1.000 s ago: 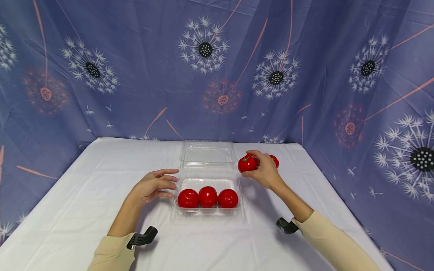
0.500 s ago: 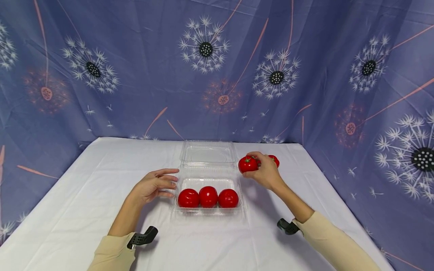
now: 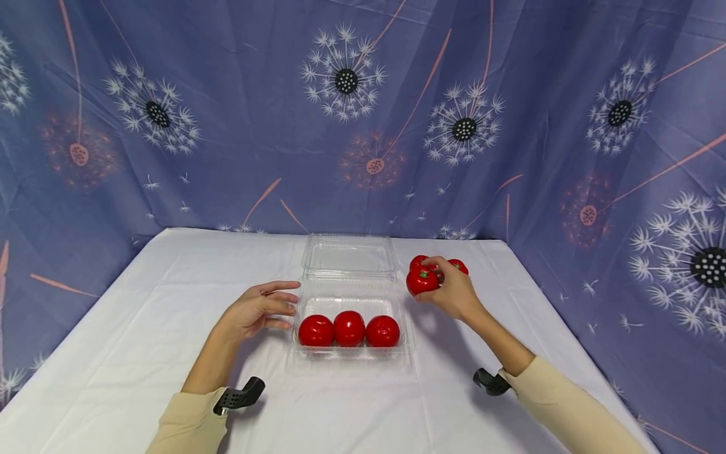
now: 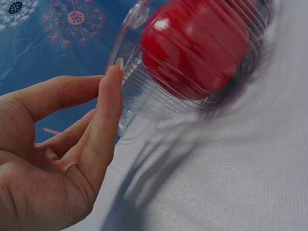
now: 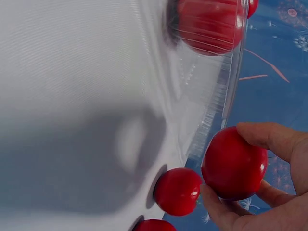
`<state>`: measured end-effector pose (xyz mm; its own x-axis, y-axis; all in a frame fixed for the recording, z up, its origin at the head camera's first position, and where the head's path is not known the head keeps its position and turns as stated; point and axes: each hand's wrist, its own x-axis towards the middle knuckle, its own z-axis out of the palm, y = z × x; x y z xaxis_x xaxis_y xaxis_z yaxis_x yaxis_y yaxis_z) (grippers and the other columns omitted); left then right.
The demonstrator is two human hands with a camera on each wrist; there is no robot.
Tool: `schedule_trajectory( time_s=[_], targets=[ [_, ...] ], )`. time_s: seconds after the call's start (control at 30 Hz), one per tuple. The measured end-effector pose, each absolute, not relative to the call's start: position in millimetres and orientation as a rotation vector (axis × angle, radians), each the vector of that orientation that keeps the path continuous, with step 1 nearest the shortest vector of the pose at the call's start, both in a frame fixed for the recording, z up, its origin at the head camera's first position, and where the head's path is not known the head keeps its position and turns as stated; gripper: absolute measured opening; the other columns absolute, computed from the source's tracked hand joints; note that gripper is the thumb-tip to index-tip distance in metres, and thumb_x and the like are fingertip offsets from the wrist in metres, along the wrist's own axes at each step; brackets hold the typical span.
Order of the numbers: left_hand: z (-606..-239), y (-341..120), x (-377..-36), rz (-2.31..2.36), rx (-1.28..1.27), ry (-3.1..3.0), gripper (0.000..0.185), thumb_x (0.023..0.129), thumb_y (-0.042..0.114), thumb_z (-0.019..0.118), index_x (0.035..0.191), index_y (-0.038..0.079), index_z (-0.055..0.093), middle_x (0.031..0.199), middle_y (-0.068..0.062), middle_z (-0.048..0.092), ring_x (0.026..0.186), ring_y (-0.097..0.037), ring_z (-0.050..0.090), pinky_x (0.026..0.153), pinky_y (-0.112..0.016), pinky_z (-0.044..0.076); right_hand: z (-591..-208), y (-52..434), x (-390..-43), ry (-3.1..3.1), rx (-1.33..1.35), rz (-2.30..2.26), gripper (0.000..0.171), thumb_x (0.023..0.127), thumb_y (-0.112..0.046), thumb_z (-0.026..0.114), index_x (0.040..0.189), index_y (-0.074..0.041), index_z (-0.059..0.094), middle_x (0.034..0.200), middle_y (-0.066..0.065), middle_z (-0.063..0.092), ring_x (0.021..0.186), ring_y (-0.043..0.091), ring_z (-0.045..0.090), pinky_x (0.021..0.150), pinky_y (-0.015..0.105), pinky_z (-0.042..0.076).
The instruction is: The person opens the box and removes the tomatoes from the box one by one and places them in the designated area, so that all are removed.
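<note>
My right hand [image 3: 452, 291] grips a red tomato [image 3: 422, 281] with a green calyx, to the right of the clear plastic container. In the right wrist view the held tomato [image 5: 234, 163] sits between thumb and fingers and looks raised off the cloth. Behind it lie two loose tomatoes, one partly covered [image 3: 418, 260] and one to the right [image 3: 458, 266]. The hinged container [image 3: 353, 306] stands with its lid [image 3: 348, 255] laid back, and three tomatoes line its front side. My left hand [image 3: 255, 312] has its fingers extended at the container's left wall, fingertips close to or touching it.
A white cloth [image 3: 351, 410] covers the table. Behind and at the sides hangs a blue curtain [image 3: 255, 126] with dandelion prints. Dark wrist cameras, left [image 3: 241, 396] and right [image 3: 491, 381], stick out from the sleeves.
My right hand has moved slightly right and nearer with the tomato, showing more of the loose tomato behind it. The left hand and the container hold still.
</note>
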<state>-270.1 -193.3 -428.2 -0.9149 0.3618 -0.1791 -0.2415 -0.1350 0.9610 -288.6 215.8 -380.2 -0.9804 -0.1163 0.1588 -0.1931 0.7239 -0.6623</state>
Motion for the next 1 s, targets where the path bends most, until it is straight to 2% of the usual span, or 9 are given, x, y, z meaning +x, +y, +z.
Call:
schedule_trajectory(
  time_s=[0.2, 0.47, 0.6, 0.83, 1.0],
  targets=[
    [-428.8, -193.2, -271.6, 2.093, 0.131, 1.758, 0.065, 0.091, -0.002, 0.063, 0.152, -0.005, 0.038, 0.118, -0.012, 0.064, 0.085, -0.017, 0.072, 0.071, -0.036, 0.065, -385.1, 222.6, -287.8, -2.823, 0.252, 1.082, 0.065, 0.071, -0.012, 0.089, 0.128, -0.01, 0.058, 0.127, 0.023, 0.063, 0.113, 0.04, 0.063, 0.096, 0.057, 0.056],
    [-427.7, -193.2, -271.1, 2.093, 0.119, 1.76, 0.066, 0.091, -0.003, 0.063, 0.152, -0.005, 0.038, 0.119, -0.013, 0.064, 0.085, -0.017, 0.073, 0.071, -0.036, 0.065, -393.1, 228.0, -284.5, -2.831, 0.218, 1.049, 0.065, 0.073, -0.021, 0.091, 0.127, -0.007, 0.057, 0.125, 0.02, 0.063, 0.11, 0.037, 0.062, 0.093, 0.053, 0.057],
    [-428.2, -193.1, -271.3, 2.094, 0.115, 1.759, 0.066, 0.091, -0.002, 0.063, 0.152, -0.005, 0.038, 0.119, -0.014, 0.063, 0.085, -0.017, 0.073, 0.071, -0.036, 0.065, -396.0, 230.9, -282.7, -2.83, 0.205, 1.053, 0.065, 0.075, -0.024, 0.09, 0.129, -0.007, 0.057, 0.128, 0.021, 0.063, 0.114, 0.039, 0.062, 0.096, 0.055, 0.056],
    [-429.0, -193.5, -271.2, 2.104, 0.125, 1.74, 0.065, 0.091, -0.002, 0.063, 0.151, -0.005, 0.04, 0.117, -0.013, 0.064, 0.084, -0.017, 0.073, 0.071, -0.037, 0.065, -401.9, 233.7, -284.7, -2.843, 0.16, 1.075, 0.062, 0.074, -0.021, 0.088, 0.126, -0.009, 0.058, 0.13, 0.022, 0.063, 0.123, 0.041, 0.059, 0.103, 0.059, 0.05],
    [-428.1, -193.6, -270.5, 2.103, 0.122, 1.744, 0.065, 0.091, -0.002, 0.064, 0.151, -0.005, 0.04, 0.117, -0.013, 0.064, 0.084, -0.016, 0.072, 0.071, -0.036, 0.065, -406.9, 233.7, -287.1, -2.867, 0.154, 1.087, 0.066, 0.074, -0.02, 0.089, 0.129, -0.007, 0.056, 0.134, 0.025, 0.06, 0.123, 0.043, 0.058, 0.102, 0.058, 0.051]
  ],
)
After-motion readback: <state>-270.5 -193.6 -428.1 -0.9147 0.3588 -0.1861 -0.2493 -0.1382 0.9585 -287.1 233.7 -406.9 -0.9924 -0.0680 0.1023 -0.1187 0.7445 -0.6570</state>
